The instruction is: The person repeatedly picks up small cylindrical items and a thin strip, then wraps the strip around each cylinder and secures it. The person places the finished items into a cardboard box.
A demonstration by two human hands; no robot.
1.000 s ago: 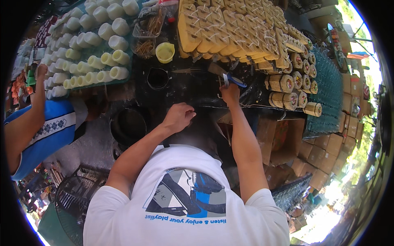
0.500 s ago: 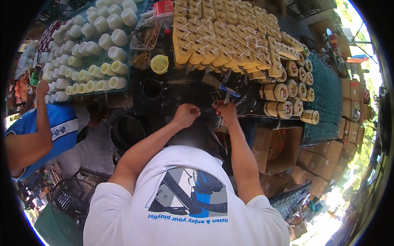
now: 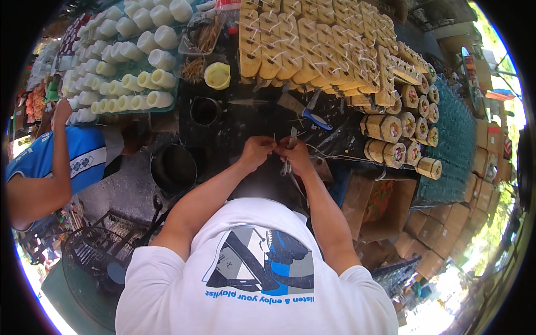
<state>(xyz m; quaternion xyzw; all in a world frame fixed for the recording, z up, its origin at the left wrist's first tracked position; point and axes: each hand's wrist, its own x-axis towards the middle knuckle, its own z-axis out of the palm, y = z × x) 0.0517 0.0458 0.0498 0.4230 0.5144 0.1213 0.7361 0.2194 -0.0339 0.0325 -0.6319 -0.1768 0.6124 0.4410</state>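
Observation:
My left hand (image 3: pixel 258 152) is closed in a pinch, with a thin upright sliver showing at its fingertips; a small stick, as far as I can make out. Beside it, my right hand (image 3: pixel 297 157) grips a narrow, flat, greyish tool like a knife (image 3: pixel 293 135), which sticks up past the fingers. The fingertips of both hands meet or nearly meet above the near edge of the dark table (image 3: pixel 240 125). Just beyond the right hand lies a tool with a blue handle (image 3: pixel 318 119), a few thin sticks next to it.
Tan blocks tied with white string (image 3: pixel 307 50) fill the back, with round tan bundles (image 3: pixel 382 127) at right. A yellow cup (image 3: pixel 217 76) and a dark round container (image 3: pixel 204 110) stand left of centre. White cups (image 3: pixel 159 99) line a tray. At left is another person (image 3: pixel 56 162); an open cardboard box (image 3: pixel 357 204) stands right.
My hands have come together, the right one moving left toward the left one. The flat tool now points up from my right hand. The view has shifted slightly.

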